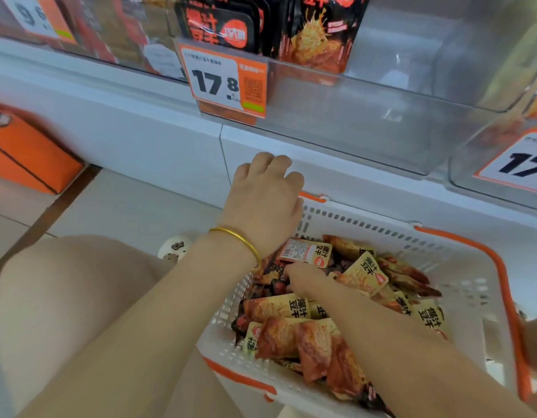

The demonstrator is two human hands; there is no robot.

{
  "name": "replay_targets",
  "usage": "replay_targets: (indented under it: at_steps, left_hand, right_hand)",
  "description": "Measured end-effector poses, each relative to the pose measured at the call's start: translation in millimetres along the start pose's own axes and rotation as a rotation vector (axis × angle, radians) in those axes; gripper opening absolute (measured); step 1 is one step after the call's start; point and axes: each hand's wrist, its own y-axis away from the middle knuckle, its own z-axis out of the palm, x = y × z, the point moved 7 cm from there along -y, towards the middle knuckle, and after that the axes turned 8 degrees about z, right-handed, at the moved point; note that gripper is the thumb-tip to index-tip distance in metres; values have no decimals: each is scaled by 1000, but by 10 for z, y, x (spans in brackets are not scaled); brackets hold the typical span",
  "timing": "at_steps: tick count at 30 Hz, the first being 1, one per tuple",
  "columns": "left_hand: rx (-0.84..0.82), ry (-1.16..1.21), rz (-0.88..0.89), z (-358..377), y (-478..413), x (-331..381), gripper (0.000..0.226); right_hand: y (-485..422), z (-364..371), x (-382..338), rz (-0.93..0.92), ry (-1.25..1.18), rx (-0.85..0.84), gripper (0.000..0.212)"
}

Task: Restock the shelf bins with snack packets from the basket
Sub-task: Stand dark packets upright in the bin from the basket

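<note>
The shelf bin (pixel 366 122) is what I'm reading first. It's a clear-fronted trough running across the top of the view, with a few dark bags standing upright at its left end and the stretch to the right of them looking bare. It sits above and beyond everything else, so any load has to travel up and away from the person.

The floor (pixel 125 203) carries the basket (pixel 381 227), whose far rim sits just below the white base of the shelf. The heap of snack packets (pixel 291 309) fills the basket's left half and leaves white mesh showing along the right wall. Their long axes point every way (no tidy stack to slide out), though the ones nearest the far left corner mostly lie crosswise.

The right hand (pixel 306 280) is the nearer one. It is down in the heap towards that far left corner, and its grip looks curled onto a dark packet there, fingertips partly buried. The left hand (pixel 264 194), which wears a gold bracelet (pixel 240 239), is knuckles-up over the basket's far left corner. Its fingers are curled, but whether they close on the rim is hidden from me.

I judge the lift is the right hand's job: straight up, then forward over the bin's front lip. There is room enough, but the price tag (pixel 223 81) juts out at the bin's left end.
</note>
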Motion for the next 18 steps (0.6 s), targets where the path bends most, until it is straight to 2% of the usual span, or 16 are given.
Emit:
replay_targets:
  at_steps: [3,6,8,11,13,15,18]
  left_hand:
    - [-24,-15,13,34,-20,16,38]
    - [-47,-9,14,56,-19,15,38]
    - [-82,6,11,86,-11,3,37]
    - [-180,149,-42,177,0,-58,37]
    - [-264,294,-74,257,-1,-53,41]
    - [-335,408,-96,321,-10,-23,44]
    - [-246,501,-43,238,-107,45,27]
  right_hand:
    - [-21,47,5,48,30,18,10]
    - [80,-100,37,18,-9,184,12]
    - [275,-325,74,-85,-146,306,15]
    - [741,-764,192,-227,-451,345,11]
    - [1079,-1078,267,-302,-543,382,22]
    - [1349,-1330,317,-348,-609,422,16]
    - [1656,-1609,401,-384,-931,485,6]
